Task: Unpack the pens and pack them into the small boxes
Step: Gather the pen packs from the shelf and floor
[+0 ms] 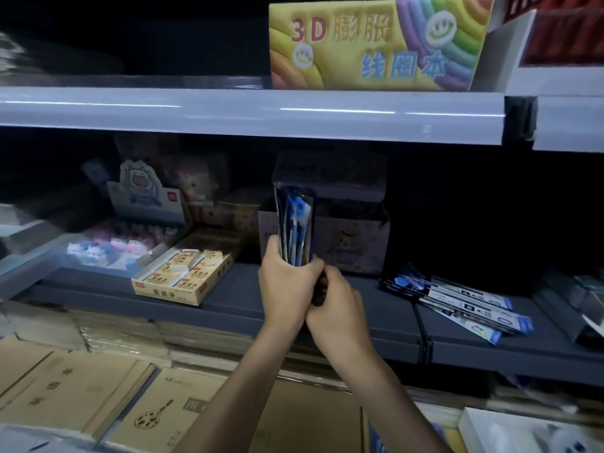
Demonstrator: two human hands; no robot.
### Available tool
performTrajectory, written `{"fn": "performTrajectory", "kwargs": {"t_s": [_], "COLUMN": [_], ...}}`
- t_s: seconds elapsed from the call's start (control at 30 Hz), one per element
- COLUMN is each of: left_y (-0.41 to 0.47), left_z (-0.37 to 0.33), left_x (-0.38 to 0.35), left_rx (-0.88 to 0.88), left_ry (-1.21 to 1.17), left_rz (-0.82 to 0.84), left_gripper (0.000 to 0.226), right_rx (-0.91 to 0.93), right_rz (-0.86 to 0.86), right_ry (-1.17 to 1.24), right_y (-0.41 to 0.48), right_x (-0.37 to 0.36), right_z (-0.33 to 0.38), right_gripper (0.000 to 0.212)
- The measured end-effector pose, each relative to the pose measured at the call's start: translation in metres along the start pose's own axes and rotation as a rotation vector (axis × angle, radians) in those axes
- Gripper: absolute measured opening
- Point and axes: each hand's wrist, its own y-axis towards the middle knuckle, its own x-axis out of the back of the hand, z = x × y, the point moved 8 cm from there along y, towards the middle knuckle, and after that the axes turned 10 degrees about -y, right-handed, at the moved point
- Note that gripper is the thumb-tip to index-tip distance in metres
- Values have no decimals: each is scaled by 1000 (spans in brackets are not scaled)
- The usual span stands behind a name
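Observation:
A bundle of packaged pens (295, 223) in blue, black and white wrappers stands upright in front of the middle shelf. My left hand (286, 286) grips the bundle around its lower part. Just below and to the right, my right hand (336, 308) holds the bundle's dark bottom end, touching the left hand. Several more packaged pens (457, 302) lie flat on the dark shelf (359, 308) to the right. A small purple box (353, 243) with a cartoon print stands behind the bundle; whether it holds anything I cannot see.
An open yellow box of erasers (183, 273) sits left on the shelf, with cartoon erasers (108, 246) and a display card (140, 191) behind. A white shelf edge (248, 112) runs overhead with a rainbow notebook box (376, 44). Brown notebooks (98, 397) lie stacked below.

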Motion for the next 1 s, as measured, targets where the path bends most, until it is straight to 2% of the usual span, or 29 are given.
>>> {"fn": "performTrajectory", "kwargs": {"t_s": [0.13, 0.2, 0.3, 0.4, 0.43, 0.5, 0.57, 0.6, 0.63, 0.7, 0.8, 0.9, 1.0], "left_y": [9, 7, 2, 3, 1, -5, -9, -8, -7, -7, -4, 2, -1], "left_z": [-14, -7, 9, -2, -4, 0, 5, 7, 8, 7, 3, -10, -7], "left_x": [-2, -3, -5, -7, -8, -13, -16, -15, -15, -16, -15, -12, -15], "left_rx": [-51, -22, 61, 26, 24, 53, 52, 39, 39, 58, 69, 46, 2], "left_ry": [-30, -40, 0, -53, -67, -17, 84, 111, 125, 66, -71, -224, -127], "left_rz": [-1, 19, 70, 90, 107, 162, 201, 200, 199, 214, 199, 175, 221], "left_gripper": [30, 33, 35, 35, 36, 29, 4, 14, 17, 9, 13, 21, 27], "right_rx": [-63, -65, -68, -4, 25, 55, 0, -21, -48, -66, 24, 133, 100], "right_rz": [-58, -98, -154, -184, -156, -89, -65, -59, -49, -22, 2, -53, -90], "right_ry": [221, 277, 358, 529, 592, 607, 438, 373, 364, 439, 422, 437, 438], "right_y": [1, 1, 1, 5, 6, 12, 19, 23, 28, 35, 43, 48, 45], "right_x": [15, 24, 35, 45, 44, 36, 30, 28, 26, 21, 13, 23, 18], "right_z": [-1, -1, -2, 9, 17, 25, 27, 28, 28, 29, 37, 52, 43], "right_gripper": [48, 51, 41, 23, 24, 56, 91, 91, 80, 57, 31, 25, 21]}}
